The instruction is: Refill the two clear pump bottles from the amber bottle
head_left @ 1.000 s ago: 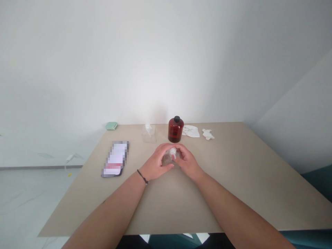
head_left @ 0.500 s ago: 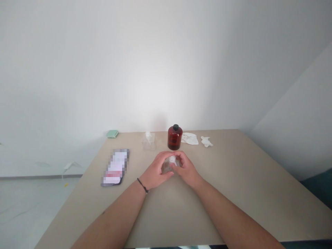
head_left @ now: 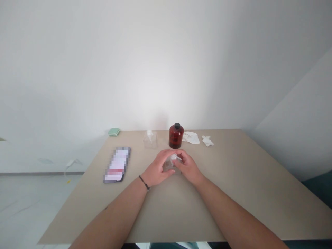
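A low, clear bottle point(head_left: 169, 168) stands on the table between my hands, its lower part partly hidden by my fingers. On top of it sits a white pump head point(head_left: 173, 157) with a short spout that points right. My left hand point(head_left: 160, 169) curves around the bottle's left side, thumb in front and fingers behind. The thumb and fingers of my right hand point(head_left: 188, 166) are closed at the pump head's right side, around the spout. Just behind my hands is a dark red-brown bottle point(head_left: 175, 137) with a black cap.
At the back stand a clear tissue box point(head_left: 150, 141) and a green case point(head_left: 113, 131). To the right lie a stained white tissue point(head_left: 191, 137) and a crumpled tissue point(head_left: 208, 140). A phone point(head_left: 117, 164) with a blurred screen lies left on the beige table point(head_left: 233, 183).
The pump head has turned: its spout now shows pointing right, between my right fingers. Both hands stay around the clear bottle. The whole view has shifted slightly.
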`<state>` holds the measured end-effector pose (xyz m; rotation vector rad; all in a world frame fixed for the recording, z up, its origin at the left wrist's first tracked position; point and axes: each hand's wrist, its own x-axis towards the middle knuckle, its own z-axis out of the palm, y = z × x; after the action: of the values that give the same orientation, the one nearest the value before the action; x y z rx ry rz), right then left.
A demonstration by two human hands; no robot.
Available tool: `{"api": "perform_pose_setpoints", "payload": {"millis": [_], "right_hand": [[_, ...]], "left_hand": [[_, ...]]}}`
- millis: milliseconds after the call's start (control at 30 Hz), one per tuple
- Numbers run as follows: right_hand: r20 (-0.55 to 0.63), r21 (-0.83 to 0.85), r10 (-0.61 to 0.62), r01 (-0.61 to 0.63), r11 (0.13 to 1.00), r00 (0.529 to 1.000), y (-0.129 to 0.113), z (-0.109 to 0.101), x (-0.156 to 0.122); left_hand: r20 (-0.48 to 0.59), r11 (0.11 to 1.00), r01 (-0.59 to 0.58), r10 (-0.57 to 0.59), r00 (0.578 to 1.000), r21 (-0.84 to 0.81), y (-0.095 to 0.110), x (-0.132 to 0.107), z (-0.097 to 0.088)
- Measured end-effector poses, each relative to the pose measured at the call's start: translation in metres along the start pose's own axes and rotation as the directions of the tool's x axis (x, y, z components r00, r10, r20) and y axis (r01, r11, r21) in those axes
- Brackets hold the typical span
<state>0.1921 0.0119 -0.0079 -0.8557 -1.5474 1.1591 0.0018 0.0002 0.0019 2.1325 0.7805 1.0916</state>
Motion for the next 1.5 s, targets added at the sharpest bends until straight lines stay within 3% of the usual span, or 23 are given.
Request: {"api": "perform_pose_setpoints", "payload": {"millis": [133,367,700,900,1067,1233,1500], "right_hand": [[0.001,-0.038,-0.050,0.050,0.998,0.999,-0.003,-0.003,0.001],[0.046,0.105,0.013,-0.018,0.994,0.999,0.000,-0.002,-0.001],[0.052,-0.021,-0.065,0.066,0.998,0.997,0.003,-0.003,0.000],[0.032,0.024,-0.007,0.006,1.000,0.999,0.003,0.000,0.000],[0.031,-0.014,-0.031,0.032,0.999,0.999,0.000,0.000,0.000],[0.016,-0.033,-0.066,0.067,0.997,0.998,-0.004,0.001,-0.001],[0.010,-0.011,-0.055,0.055,0.998,0.998,-0.003,0.005,-0.003]], "left_hand": [[-0.014,1.000,-0.015,0.015,1.000,-0.001,-0.001,-0.001,0.000],[-0.011,1.000,0.008,-0.008,1.000,-0.006,0.000,-0.001,0.001],[-0.035,0.997,0.040,-0.042,0.999,-0.067,-0.001,-0.002,0.002],[-0.048,0.990,0.056,-0.063,0.997,-0.130,-0.006,-0.005,0.006],[-0.065,0.996,0.029,-0.034,0.997,-0.081,-0.010,-0.006,0.007],[0.008,0.999,0.017,-0.017,1.000,0.048,-0.002,-0.003,0.002],[-0.005,0.997,0.031,-0.031,1.000,0.075,0.002,-0.003,0.002]]}}
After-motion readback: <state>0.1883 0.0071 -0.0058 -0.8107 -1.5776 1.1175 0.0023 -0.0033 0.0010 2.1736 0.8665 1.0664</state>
